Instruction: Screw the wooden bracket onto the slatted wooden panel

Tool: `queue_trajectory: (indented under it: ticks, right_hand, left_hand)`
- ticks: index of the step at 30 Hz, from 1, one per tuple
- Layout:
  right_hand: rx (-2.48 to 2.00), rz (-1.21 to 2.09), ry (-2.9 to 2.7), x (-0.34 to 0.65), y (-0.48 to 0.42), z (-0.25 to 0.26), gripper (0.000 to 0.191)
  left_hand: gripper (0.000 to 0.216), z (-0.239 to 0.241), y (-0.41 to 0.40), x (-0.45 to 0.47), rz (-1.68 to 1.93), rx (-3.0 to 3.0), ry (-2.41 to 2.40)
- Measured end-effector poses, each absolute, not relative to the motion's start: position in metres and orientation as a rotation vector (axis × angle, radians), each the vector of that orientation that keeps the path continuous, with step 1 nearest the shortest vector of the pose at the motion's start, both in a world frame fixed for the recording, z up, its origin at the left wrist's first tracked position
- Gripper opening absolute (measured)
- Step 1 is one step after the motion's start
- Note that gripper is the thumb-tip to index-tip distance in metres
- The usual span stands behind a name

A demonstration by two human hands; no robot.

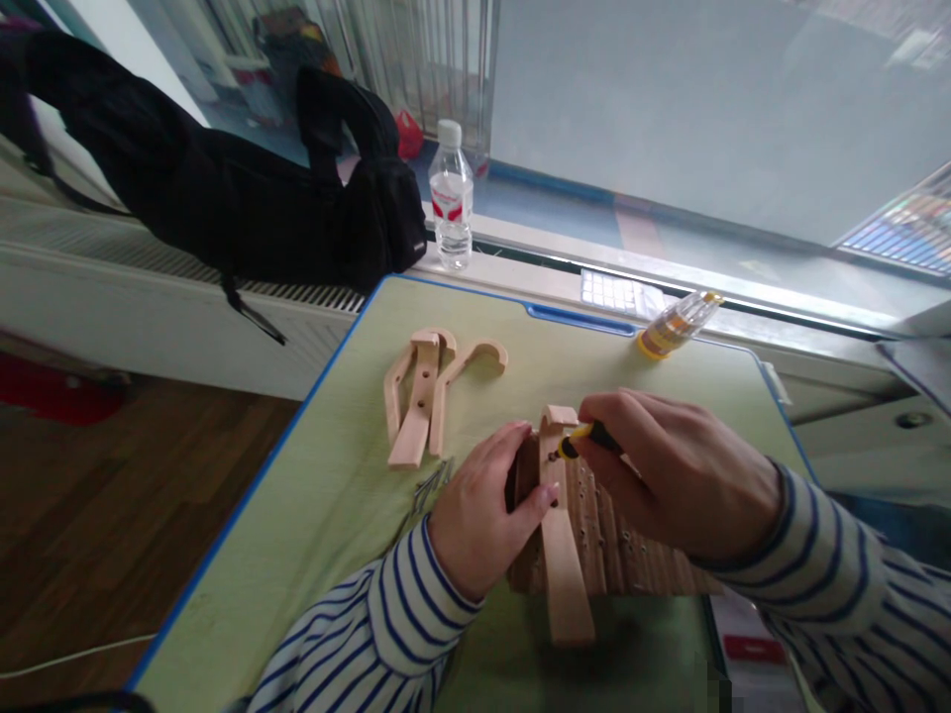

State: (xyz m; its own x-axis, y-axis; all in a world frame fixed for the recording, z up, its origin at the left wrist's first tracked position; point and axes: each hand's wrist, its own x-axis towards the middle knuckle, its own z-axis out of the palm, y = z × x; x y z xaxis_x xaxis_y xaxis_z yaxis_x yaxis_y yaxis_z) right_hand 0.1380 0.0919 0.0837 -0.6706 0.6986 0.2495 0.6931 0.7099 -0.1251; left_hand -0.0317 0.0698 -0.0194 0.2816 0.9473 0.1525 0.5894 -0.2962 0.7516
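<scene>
While R fingers [610, 404] grip screwdriver [571, 446], L fingers [536, 507] hold curved wd hook [566, 574], ridged brn block [646, 561] underneath

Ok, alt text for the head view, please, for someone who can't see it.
A right hand holds a yellow-and-black tool to a pale wooden hook lying over a ridged brown wooden piece; the left hand's thumb touches the hook. More pale hooks lie farther left on the green table.
</scene>
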Motion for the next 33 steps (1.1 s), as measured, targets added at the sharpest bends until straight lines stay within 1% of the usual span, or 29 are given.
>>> queue_trajectory:
  ticks: [6,12,15,17,24,33]
  right_hand:
    - [-1.236,0.021,-2.537,0.133,0.084,0.081,0.008]
    - [-1.252,0.342,-2.622,0.14,0.096,0.088,0.014]
    - [-1.218,0.375,-2.726,0.143,0.104,0.096,0.02]
    - [-1.176,0.446,-2.833,0.143,0.107,0.104,0.02]
    - [-1.134,0.318,-3.017,0.139,0.109,0.125,0.021]
    - [-1.018,0.206,-3.047,0.137,0.108,0.117,0.022]
  left_hand:
    - [0.049,-0.021,0.071,-0.032,0.819,1.974,1.351]
    - [0.049,-0.019,0.071,-0.032,0.811,1.957,1.337]
    - [0.048,-0.018,0.071,-0.032,0.814,1.956,1.323]
    - [0.048,-0.017,0.071,-0.032,0.806,1.954,1.326]
    - [0.05,-0.02,0.071,-0.031,0.807,1.956,1.331]
    - [0.05,-0.018,0.071,-0.03,0.806,1.941,1.306]
